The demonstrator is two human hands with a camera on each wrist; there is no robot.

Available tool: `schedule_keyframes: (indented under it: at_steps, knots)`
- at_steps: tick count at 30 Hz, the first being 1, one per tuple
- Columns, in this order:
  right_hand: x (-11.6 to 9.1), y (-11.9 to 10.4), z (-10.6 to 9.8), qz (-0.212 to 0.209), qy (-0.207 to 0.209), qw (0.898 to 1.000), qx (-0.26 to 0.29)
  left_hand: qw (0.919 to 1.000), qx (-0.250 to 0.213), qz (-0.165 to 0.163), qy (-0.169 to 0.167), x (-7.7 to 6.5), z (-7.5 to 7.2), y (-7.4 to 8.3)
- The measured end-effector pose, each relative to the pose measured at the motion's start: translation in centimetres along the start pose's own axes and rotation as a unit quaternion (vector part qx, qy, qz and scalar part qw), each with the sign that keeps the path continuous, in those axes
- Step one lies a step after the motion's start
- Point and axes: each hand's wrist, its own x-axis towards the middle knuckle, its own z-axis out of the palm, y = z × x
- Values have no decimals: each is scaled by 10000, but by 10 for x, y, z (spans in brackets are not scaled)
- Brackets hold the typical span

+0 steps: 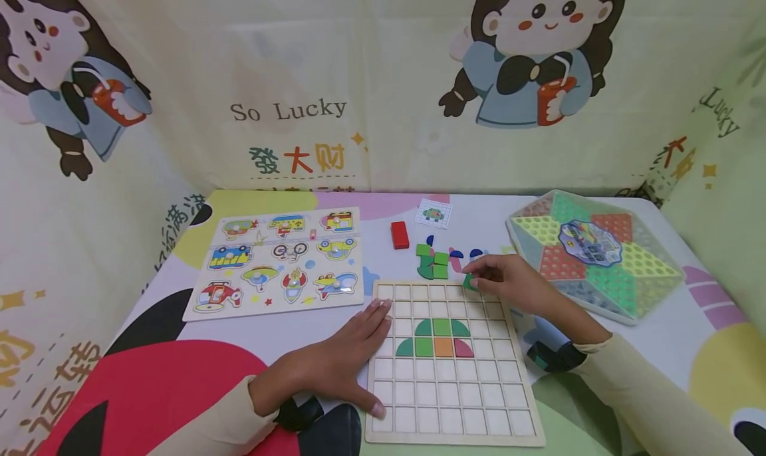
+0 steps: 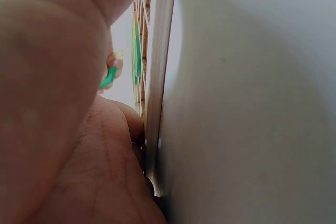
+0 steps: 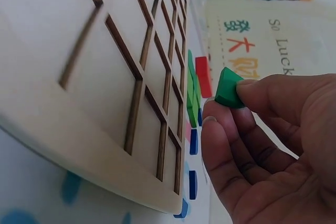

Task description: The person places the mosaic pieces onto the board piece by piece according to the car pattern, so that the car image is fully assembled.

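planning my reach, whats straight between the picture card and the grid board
The head view shows a blue piece and several green pieces between the picture card and grid board.

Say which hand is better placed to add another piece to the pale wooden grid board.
Likely the right hand: it pinches a small dark green piece near the far edge of the board, while the left hand, holding none, rests on its left edge.

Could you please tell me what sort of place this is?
Probably a children's play corner: there are a vehicle puzzle board, a wooden grid board holding coloured tiles, and cartoon-printed cloth behind.
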Motion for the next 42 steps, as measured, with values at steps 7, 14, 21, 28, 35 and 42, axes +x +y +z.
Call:
schedule_keyframes:
  at_steps: [7, 14, 21, 28, 35, 42]
  knots:
    - [-17, -7, 0, -163, -393, 9989, 181, 10000, 1, -18, -19, 1, 2, 0]
    - [-35, -10, 3, -165, -612, 9978, 168, 10000, 85, -2, -9, 1, 2, 0]
    - [-45, -9, 8, -295, -775, 9956, 435, 9998, 173, 47, 24, 1, 2, 0]
    - [-53, -12, 10, -247, -1018, 9930, 553, 9998, 188, 87, 56, 1, 2, 0]
    - [-59, -14, 11, -197, -1123, 9916, 618, 9998, 208, 16, 21, 1, 1, 0]
    - [-62, -13, 14, -420, -1260, 9890, 654, 9997, 230, 39, 56, 1, 1, -1]
